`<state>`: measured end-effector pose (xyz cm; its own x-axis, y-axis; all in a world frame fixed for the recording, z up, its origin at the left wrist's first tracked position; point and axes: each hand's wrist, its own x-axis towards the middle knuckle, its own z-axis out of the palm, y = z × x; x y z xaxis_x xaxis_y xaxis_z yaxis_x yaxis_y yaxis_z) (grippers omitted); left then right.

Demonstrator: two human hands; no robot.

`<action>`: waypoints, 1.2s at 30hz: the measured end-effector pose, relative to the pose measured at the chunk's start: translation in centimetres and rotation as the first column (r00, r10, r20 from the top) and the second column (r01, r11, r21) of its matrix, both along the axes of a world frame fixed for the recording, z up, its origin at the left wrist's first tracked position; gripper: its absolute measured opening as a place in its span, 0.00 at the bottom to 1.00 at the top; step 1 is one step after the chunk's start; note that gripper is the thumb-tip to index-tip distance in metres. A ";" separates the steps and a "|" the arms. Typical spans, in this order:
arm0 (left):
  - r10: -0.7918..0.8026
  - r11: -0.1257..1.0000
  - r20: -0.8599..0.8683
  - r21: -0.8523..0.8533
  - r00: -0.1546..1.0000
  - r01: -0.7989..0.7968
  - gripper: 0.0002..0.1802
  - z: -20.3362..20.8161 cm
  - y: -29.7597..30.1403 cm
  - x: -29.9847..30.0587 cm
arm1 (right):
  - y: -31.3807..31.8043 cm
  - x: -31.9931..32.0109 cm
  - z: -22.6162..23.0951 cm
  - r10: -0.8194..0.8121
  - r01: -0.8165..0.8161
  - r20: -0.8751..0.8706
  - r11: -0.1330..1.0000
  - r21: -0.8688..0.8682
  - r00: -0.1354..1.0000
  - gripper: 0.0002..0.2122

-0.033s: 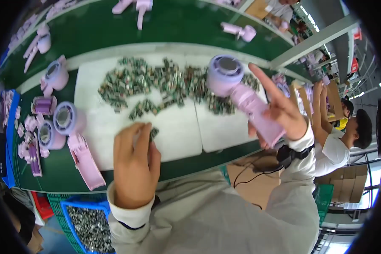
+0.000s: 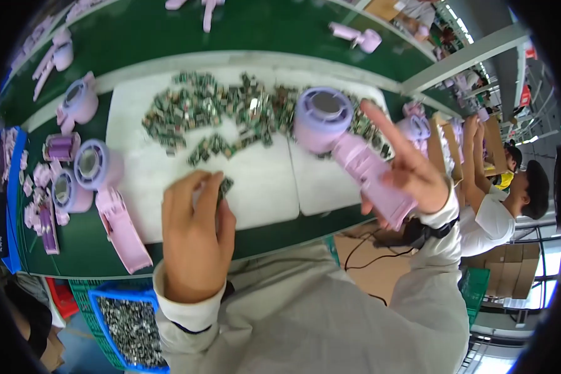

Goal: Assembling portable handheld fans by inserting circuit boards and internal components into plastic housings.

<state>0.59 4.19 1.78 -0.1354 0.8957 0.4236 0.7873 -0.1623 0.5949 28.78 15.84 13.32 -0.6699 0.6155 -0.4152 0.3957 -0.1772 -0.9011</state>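
My left hand is over the near part of a white mat, its thumb and fingers pinched on a small green circuit board. Only the board's edge shows past the fingertips. In my right hand is a handheld fan with a round lilac head and a pink handle. The fan tilts, head away from me, with my index finger stretched out beside it. Beyond both hands lies a loose heap of small circuit boards, partly hidden behind the fan head.
At the left are more fan heads, a pink handle shell and purple cylinders. A blue bin of small parts stands below the table edge. Fan parts lie on the green surface beyond. Co-workers sit at the right.
The fan in my right hand has come slightly nearer to me and to the left. My left hand keeps its pinch on the board. The whole view has shifted a little.
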 end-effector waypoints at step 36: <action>0.059 0.998 0.887 -0.059 0.459 -0.013 0.19 -0.3 -3.3 2.5 | -5.3 -9.3 -10.0 -0.014 -0.041 0.049 0.343 0.939 0.999 0.11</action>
<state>3.08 0.85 1.53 -0.4498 0.8929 0.0211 -0.1651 -0.1063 0.9805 19.46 10.53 3.36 -0.6820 0.6103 0.4030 0.4295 0.7802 -0.4547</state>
